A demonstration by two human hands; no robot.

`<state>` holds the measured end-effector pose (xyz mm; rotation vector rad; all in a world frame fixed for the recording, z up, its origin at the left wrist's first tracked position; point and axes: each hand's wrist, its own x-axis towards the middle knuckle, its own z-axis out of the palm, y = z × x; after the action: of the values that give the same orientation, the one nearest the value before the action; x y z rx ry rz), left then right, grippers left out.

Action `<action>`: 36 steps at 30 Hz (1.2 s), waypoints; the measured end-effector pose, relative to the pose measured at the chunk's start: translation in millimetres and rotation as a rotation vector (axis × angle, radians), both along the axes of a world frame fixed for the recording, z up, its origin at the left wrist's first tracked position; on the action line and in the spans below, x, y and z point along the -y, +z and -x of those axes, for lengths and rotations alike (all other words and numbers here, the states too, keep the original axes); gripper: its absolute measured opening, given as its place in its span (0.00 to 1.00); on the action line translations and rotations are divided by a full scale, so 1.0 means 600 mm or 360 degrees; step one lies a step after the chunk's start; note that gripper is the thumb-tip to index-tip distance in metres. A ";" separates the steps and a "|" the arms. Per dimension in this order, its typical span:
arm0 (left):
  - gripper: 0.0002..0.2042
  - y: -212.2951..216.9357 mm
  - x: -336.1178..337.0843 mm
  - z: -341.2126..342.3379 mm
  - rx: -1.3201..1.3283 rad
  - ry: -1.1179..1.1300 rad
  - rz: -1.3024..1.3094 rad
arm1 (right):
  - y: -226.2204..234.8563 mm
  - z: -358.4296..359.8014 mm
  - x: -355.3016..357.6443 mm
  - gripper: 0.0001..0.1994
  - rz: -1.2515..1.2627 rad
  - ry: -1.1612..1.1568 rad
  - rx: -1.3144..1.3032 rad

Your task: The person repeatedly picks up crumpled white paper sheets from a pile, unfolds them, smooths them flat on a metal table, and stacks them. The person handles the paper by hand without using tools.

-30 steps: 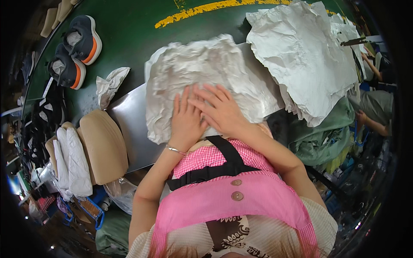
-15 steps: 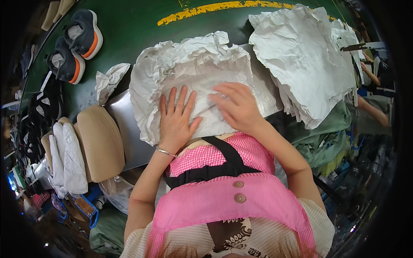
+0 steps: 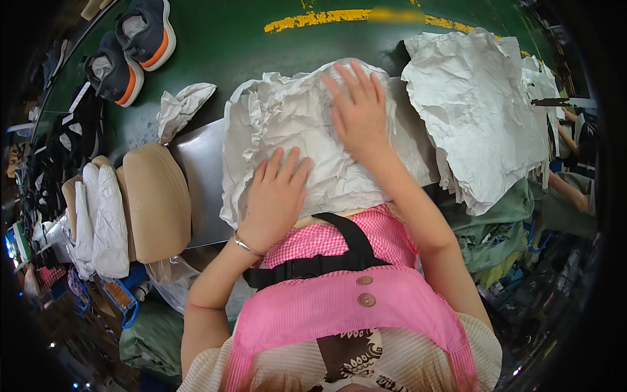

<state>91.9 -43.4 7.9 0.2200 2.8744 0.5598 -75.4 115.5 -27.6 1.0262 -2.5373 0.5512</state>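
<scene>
A crumpled sheet of white paper (image 3: 287, 111) lies spread out before me on a smooth metal plate (image 3: 201, 166). My left hand (image 3: 277, 196) rests on the near left part of the paper, fingers stretched out and holding nothing. Farther up, near the paper's far right edge, my right hand (image 3: 358, 111) lies with its fingers spread, slightly smeared by motion. Both palms face down and are hidden.
A stack of creased white paper (image 3: 477, 111) lies to the right. At the upper left sit two dark sneakers (image 3: 144, 32) with orange and white soles, near a crumpled paper piece (image 3: 183, 108). Tan curved pads (image 3: 157, 202) and white-wrapped forms (image 3: 110, 222) stand at left.
My right hand has moved away from me to the far edge of the paper. The far rim, which stood up before, now lies flatter. My left hand stays on the near left part.
</scene>
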 end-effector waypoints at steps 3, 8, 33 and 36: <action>0.30 0.003 -0.006 0.052 -0.0310 0.0110 -0.0050 | -0.028 -0.061 0.011 0.25 -0.0020 0.0051 0.0178; 0.32 -0.049 0.017 0.120 -0.0565 0.0189 0.0018 | -0.033 -0.069 0.014 0.27 -0.0035 0.0080 0.0303; 0.22 -0.119 0.092 0.121 -0.0691 0.0685 0.0044 | -0.089 -0.064 0.013 0.24 0.0254 0.0083 0.0285; 0.22 -0.122 0.097 0.120 -0.0662 0.0670 0.0064 | -0.098 -0.069 0.019 0.24 0.0323 0.0076 0.0230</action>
<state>20.0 -101.4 -65.3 -0.3241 3.3564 0.5805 -33.8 103.9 -86.6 1.0073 -2.5189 0.9063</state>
